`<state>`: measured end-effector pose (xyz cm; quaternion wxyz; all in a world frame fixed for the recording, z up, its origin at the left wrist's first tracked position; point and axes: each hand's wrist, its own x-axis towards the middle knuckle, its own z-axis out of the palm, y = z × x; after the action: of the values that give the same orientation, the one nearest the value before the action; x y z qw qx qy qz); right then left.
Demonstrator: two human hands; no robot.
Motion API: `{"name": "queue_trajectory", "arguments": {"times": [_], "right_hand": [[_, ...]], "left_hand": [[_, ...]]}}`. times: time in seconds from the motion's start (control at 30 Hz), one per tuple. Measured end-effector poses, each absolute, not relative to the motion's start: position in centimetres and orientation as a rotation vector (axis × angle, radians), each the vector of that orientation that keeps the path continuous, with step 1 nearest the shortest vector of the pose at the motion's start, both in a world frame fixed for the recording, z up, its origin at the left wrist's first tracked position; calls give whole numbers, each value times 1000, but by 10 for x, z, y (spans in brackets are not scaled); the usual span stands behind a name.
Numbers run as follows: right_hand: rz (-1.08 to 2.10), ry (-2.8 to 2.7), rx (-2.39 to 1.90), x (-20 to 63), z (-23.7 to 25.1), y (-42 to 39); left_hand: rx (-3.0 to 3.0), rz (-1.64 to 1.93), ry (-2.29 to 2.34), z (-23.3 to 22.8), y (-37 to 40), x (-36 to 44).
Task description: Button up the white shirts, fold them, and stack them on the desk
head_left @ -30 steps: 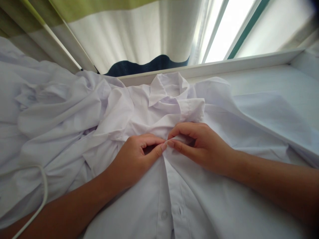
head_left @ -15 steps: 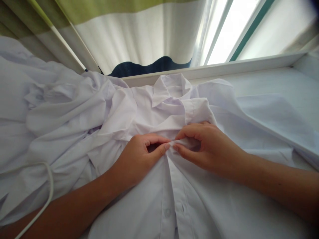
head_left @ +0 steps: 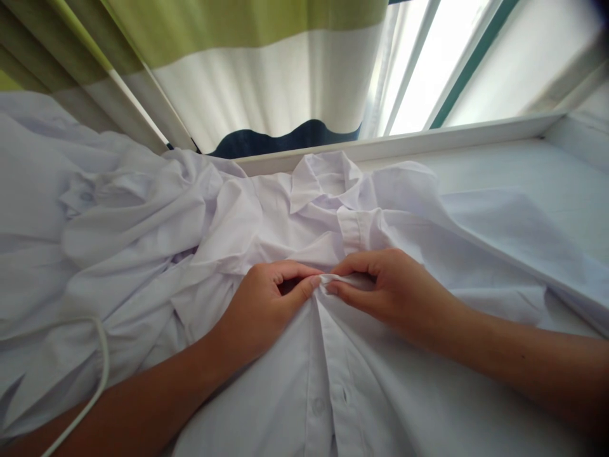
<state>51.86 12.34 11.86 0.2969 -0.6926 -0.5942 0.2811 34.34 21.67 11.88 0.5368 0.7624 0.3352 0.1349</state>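
Note:
A white button-up shirt [head_left: 266, 222] lies spread on a white surface, collar [head_left: 323, 178] toward the window. My left hand [head_left: 266, 304] and my right hand [head_left: 390, 292] meet at the middle of the chest. Each pinches an edge of the shirt's front placket [head_left: 328, 355] between thumb and forefinger, fingertips almost touching. A fastened button [head_left: 318, 405] shows lower down the placket. A folded cuff [head_left: 359, 225] rests just above my right hand.
More crumpled white fabric [head_left: 95, 209] is heaped on the left. A white cable [head_left: 98, 368] loops across it at lower left. A white ledge [head_left: 428, 136] and window run along the back, with a green, white and dark blue curtain [head_left: 266, 76] hanging behind.
The view has tilted slightly, so everything sits lower in frame. Both hands stay pinched at the same spot on the placket; the cuff above my right hand has shifted and flattened a little.

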Motion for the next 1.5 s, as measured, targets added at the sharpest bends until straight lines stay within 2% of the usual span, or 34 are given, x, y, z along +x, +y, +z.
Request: {"name": "queue_trajectory", "arguments": {"times": [0.47, 0.87, 1.5], "right_hand": [[436, -1784, -1737, 520, 107, 123], [519, -1742, -1751, 518, 108, 122], [299, -2006, -1626, 523, 100, 121]], "left_hand": [[1937, 288, 781, 119, 217, 343], [2019, 227, 737, 120, 217, 346], [2205, 167, 639, 118, 217, 345]]}}
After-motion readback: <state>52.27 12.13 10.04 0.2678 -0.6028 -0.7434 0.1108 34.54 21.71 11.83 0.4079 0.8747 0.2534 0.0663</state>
